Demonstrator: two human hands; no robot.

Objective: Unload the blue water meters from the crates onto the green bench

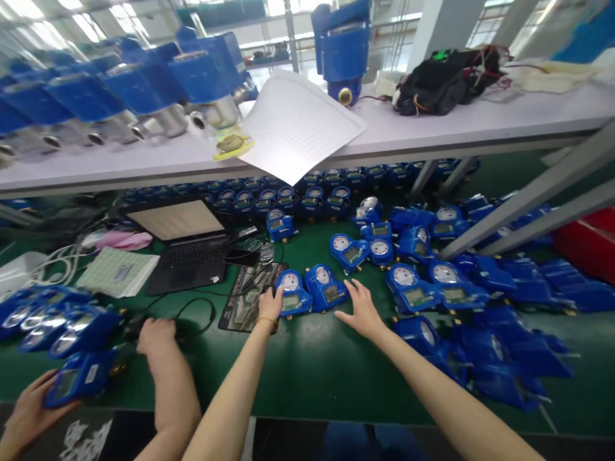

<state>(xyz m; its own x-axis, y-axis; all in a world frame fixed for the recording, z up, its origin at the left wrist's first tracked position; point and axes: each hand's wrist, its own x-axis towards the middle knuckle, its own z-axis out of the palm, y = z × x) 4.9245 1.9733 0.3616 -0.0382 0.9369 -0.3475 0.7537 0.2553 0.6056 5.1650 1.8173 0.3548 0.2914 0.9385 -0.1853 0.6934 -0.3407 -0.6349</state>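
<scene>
Two blue water meters with round dials and small screens lie side by side on the green table top, one on the left (294, 296) and one on the right (327, 288). My left hand (270, 305), with a thin band at the wrist, grips the left edge of the left meter, fingers curled onto it. My right hand (361, 312) hovers flat just right of the right meter, fingers spread and holding nothing.
Several more blue meters (432, 282) cover the table's right side and back. An open laptop (185, 246), a dark card tray (245, 298) and papers (118, 272) lie to the left. A co-worker's hands (156, 336) work at the near left, one holding a meter (79, 378). A shelf (432, 137) overhangs.
</scene>
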